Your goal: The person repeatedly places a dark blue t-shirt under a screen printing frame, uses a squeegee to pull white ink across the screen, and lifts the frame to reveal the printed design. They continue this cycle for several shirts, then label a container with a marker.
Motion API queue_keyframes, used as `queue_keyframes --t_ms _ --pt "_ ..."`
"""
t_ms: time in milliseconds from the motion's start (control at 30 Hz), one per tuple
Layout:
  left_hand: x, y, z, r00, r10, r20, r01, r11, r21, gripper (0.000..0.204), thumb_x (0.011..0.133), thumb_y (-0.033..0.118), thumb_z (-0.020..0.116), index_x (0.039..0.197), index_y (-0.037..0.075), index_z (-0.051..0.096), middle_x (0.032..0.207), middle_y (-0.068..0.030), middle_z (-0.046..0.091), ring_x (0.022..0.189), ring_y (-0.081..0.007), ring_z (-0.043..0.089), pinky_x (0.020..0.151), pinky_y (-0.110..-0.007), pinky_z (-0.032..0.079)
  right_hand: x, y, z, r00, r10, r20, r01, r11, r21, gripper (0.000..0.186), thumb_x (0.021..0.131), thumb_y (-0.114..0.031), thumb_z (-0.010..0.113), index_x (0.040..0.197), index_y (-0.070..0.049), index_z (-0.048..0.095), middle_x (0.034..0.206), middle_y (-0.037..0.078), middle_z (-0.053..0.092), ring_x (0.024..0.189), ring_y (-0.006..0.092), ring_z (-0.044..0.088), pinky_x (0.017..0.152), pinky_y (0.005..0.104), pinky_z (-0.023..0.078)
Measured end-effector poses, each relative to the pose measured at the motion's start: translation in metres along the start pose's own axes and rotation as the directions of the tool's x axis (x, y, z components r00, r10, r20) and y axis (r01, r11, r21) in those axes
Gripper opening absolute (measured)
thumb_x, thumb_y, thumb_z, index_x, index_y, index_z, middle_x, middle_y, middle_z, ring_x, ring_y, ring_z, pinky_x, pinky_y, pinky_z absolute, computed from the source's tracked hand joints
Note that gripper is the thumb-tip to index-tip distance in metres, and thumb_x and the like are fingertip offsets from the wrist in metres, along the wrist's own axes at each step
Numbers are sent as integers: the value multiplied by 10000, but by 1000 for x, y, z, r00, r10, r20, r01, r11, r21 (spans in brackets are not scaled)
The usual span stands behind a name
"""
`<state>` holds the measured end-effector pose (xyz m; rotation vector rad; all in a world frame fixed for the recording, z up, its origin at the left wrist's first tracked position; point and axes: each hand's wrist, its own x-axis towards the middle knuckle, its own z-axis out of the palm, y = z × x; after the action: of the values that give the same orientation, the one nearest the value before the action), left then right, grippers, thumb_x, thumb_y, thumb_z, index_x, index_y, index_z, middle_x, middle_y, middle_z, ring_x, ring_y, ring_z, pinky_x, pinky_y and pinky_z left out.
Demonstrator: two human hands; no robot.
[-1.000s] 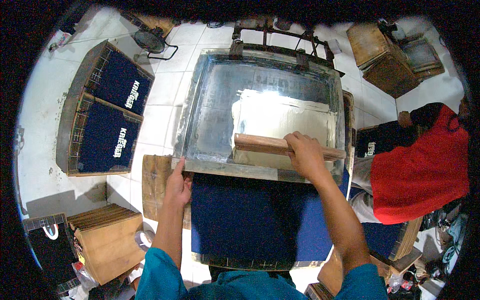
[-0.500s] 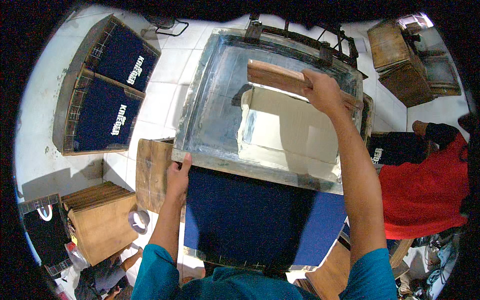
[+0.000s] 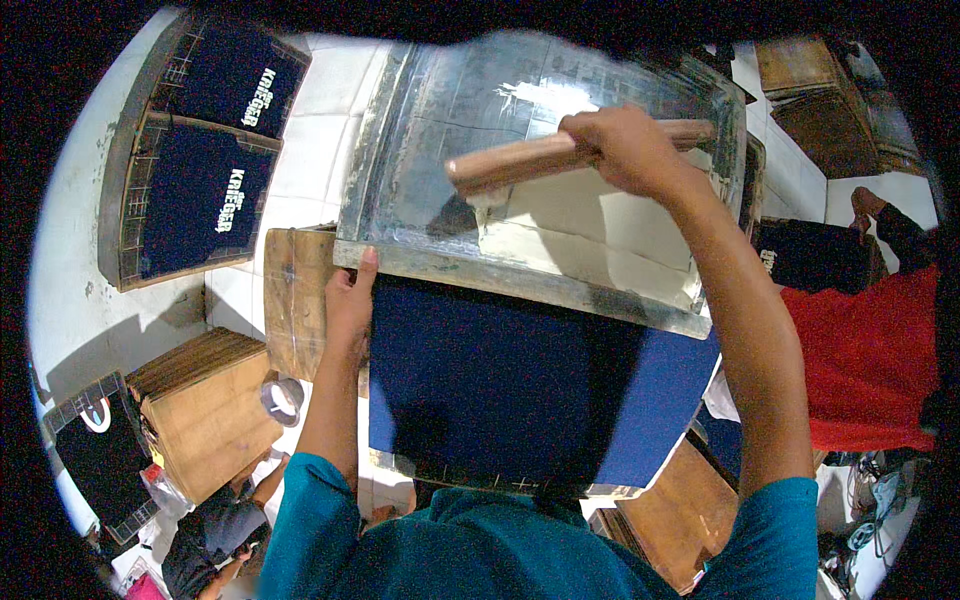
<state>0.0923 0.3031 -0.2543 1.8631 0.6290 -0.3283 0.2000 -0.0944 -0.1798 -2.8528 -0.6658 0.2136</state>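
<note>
My left hand point(image 3: 350, 300) grips the near left corner of a grey screen frame point(image 3: 520, 292), thumb on top. My right hand point(image 3: 615, 145) is closed round a long wooden squeegee point(image 3: 490, 163), held slanting over the screen, left end lower in the picture; whether its blade touches the mesh I cannot tell. Pale cream ink point(image 3: 570, 230) covers much of the right and near part of the mesh. Navy fabric point(image 3: 500, 390) lies on a board beneath the near edge of the frame and extends toward me; the part under the screen is hidden.
Left: two boards with white-printed navy fabric point(image 3: 180, 205), a stack of wooden boards point(image 3: 205, 430), a tape roll point(image 3: 270, 400). A co-worker in red point(image 3: 860, 360) works at a right-hand board; another person point(image 3: 210, 540) is at lower left. Wooden boxes point(image 3: 800, 90) stand back right.
My right hand swept the squeegee away from me across the screen, and its left end has since swung leftward and toward me. My left hand still holds the frame. The view has shifted.
</note>
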Motion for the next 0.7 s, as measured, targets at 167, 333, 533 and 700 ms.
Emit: queue_keyframes --t_ms 167,333,533,700 --pt "6 -3 -2 1000 1 29 -4 997 73 601 961 497 695 1122 -81 661 1046 -111 696 925 -169 599 842 -316 484 -40 -26 6 998 -58 -35 58 998 6 172 791 -11 634 938 -96 606 901 130 683 882 391 665 760 516 486" --pt "1 0 0 999 41 1 -41 996 82 564 976 469 684 1144 -69 664 1063 -109 696 943 -168 595 848 -328 482 -87 -34 -4 996 89 -23 -86 989 119 124 802 -34 642 912 -88 625 801 128 664 835 376 659 741 510 475" --pt "5 -3 -2 1000 -14 15 11 987 159 593 973 510 671 1120 -64 670 1043 -124 700 943 -178 609 855 -333 487 -81 -32 9 890 246 -384 -275 961 -22 247 851 -66 635 1080 -145 678 920 98 704 903 362 667 782 508 487" --pt "7 -5 0 999 -37 23 35 997 72 585 975 517 664 1130 -47 674 1033 -118 703 933 -174 615 850 -327 489 -30 42 4 871 342 -353 -392 916 -80 230 846 -141 692 1073 -146 654 953 135 706 939 394 675 793 544 508"
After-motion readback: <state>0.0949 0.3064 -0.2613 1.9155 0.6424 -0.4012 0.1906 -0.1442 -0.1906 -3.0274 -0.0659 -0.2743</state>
